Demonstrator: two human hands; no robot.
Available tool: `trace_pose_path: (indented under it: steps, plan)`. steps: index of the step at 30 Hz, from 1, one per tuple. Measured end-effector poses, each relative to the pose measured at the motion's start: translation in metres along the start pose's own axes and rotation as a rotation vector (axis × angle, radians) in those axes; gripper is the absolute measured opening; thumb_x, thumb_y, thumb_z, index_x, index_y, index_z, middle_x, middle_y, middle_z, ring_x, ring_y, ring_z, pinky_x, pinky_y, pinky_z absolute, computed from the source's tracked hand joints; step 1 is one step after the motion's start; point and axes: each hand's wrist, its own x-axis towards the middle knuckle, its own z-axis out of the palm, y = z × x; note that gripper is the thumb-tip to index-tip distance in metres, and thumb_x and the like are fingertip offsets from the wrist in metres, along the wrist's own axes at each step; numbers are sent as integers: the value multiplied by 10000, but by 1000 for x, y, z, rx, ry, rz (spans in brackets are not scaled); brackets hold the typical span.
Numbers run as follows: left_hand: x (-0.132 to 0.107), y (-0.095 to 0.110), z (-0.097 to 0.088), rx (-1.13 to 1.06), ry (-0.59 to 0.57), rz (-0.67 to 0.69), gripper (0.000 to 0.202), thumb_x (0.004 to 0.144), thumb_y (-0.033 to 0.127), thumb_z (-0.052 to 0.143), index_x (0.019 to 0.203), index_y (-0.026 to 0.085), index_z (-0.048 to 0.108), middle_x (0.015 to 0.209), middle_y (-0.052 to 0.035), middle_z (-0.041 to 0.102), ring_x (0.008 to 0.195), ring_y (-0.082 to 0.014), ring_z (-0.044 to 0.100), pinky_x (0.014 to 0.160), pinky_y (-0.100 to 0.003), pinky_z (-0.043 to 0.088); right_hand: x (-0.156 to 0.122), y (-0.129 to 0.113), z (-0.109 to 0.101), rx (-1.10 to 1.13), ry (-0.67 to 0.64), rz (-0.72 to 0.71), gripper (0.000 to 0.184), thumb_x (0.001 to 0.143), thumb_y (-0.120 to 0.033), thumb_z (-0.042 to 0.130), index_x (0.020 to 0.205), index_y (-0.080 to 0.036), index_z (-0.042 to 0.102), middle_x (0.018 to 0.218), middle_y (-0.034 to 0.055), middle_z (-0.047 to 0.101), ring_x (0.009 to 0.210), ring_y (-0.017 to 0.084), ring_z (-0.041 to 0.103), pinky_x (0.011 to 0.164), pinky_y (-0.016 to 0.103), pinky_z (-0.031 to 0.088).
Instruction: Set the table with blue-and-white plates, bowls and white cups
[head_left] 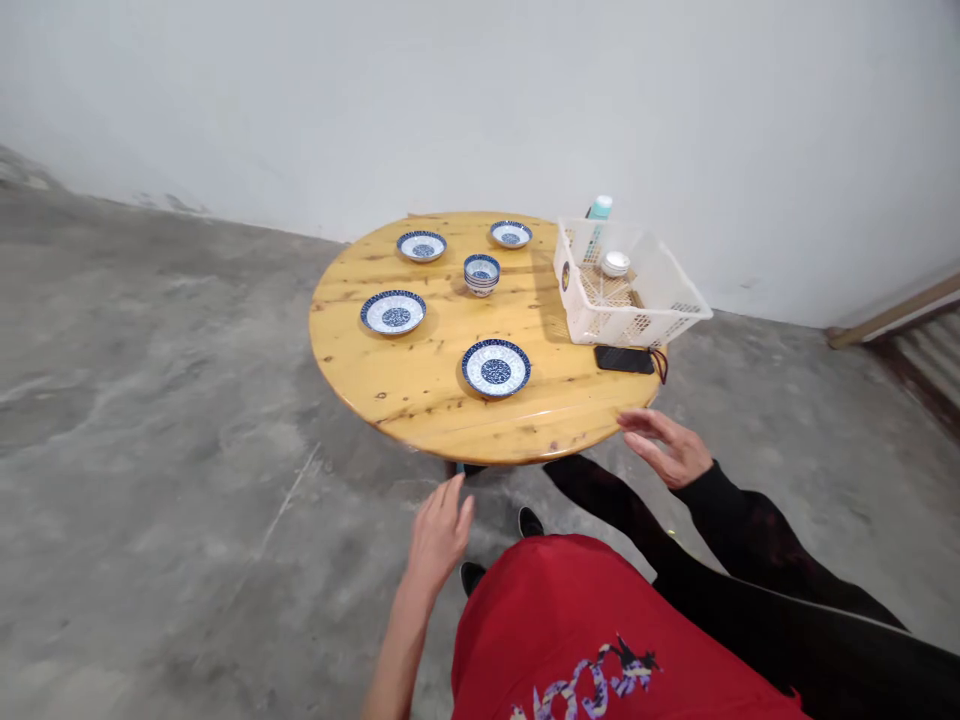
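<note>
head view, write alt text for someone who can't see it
Four patterned plates and a bowl stack sit on a round wooden table with a white basket. The wearer's empty left hand and a black-sleeved hand are near its edge.

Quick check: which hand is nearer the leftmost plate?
Left. The left hand is just off the table's near edge, in front of the leftmost plate; the black-sleeved hand, whose owner is unclear, is farther away, well to its right.
</note>
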Motion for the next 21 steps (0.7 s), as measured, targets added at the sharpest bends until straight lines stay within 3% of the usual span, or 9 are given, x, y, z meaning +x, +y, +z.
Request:
trace_pose_path:
  steps: [3, 5, 7, 10, 12, 14, 17, 21]
  plan:
    - [52, 74, -12, -288, 132, 250, 386, 950, 339, 513, 1308, 196, 525, 1251, -131, 643, 1181, -227, 610, 1003, -374, 509, 26, -48, 28, 292, 97, -84, 445, 850, -557, 605, 1133, -215, 634, 1095, 114, 712, 1023, 240, 682, 927, 417, 535]
    - [67, 117, -12, -408, 139, 407, 451, 905, 397, 595, 1297, 186, 517, 1261, -144, 623, 1194, -238, 593, 1011, -384, 504, 36, -69, 47, 468, 145, -66, 481, 838, -612, 587, 1116, -221, 629, 1089, 111, 711, 1001, 235, 682, 900, 415, 538]
    - [68, 143, -8, -422, 126, 499, 429, 864, 459, 645, 1177, 176, 571, 1120, -137, 659, 1077, -251, 635, 928, -390, 535, 44, -79, 65, 622, 160, 1, 527, 810, -669, 577, 1077, -218, 635, 1054, 109, 717, 943, 225, 689, 843, 393, 545]
    - [60, 150, 1, -370, 139, 499, 215, 886, 400, 629, 907, 188, 599, 858, -75, 655, 848, -215, 653, 779, -348, 538, 52, -83, 84, 856, 110, 155, 568, 745, -698, 620, 1009, -196, 643, 987, 111, 725, 816, 204, 697, 719, 337, 540]
    - [57, 146, 5, -378, 177, 464, 125, 910, 304, 599, 849, 196, 581, 797, -46, 636, 794, -186, 640, 762, -323, 522, 55, -83, 93, 988, 39, 252, 579, 691, -691, 674, 961, -179, 645, 932, 109, 726, 730, 186, 686, 647, 305, 519]
    - [57, 141, 7, -416, 242, 414, 105, 896, 264, 616, 972, 197, 587, 908, -63, 651, 882, -191, 642, 804, -326, 521, 58, -83, 98, 1081, -18, 316, 594, 641, -683, 719, 924, -166, 648, 883, 102, 721, 685, 174, 673, 607, 283, 499]
    - [60, 141, 7, -462, 318, 345, 376, 851, 281, 674, 1187, 191, 530, 1160, -130, 605, 1089, -232, 599, 866, -351, 525, 59, -86, 102, 1149, -38, 326, 584, 605, -657, 761, 898, -163, 653, 863, 91, 717, 676, 166, 667, 592, 265, 483]
    - [60, 146, 0, -481, 291, 368, 106, 876, 244, 630, 952, 202, 568, 983, -73, 621, 969, -195, 615, 874, -332, 507, 57, -91, 105, 1190, -61, 326, 508, 648, -599, 769, 899, -172, 656, 875, 76, 722, 687, 149, 669, 605, 246, 487]
